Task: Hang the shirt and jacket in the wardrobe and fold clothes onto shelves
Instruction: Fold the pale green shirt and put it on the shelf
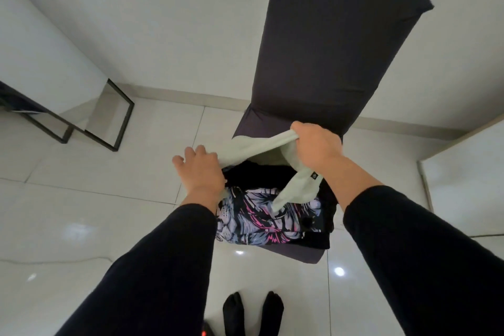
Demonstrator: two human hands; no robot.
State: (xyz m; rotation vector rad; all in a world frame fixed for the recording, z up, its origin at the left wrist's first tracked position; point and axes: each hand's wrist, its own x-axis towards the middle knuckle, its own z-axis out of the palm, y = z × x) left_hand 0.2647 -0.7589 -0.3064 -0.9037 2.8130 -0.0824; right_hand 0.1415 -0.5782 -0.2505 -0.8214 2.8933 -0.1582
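A pale green garment is lifted above a dark-covered chair. My right hand grips its upper edge in a fist, and a strip with a small black tag hangs below. My left hand holds the garment's other end at the chair's left side, its fingers spread over the cloth. On the seat lie a black garment and a floral one in purple, pink and black.
White tiled floor surrounds the chair. A black metal frame of a table stands at the left. A pale cabinet edge is at the right. My feet in black socks stand just in front of the chair.
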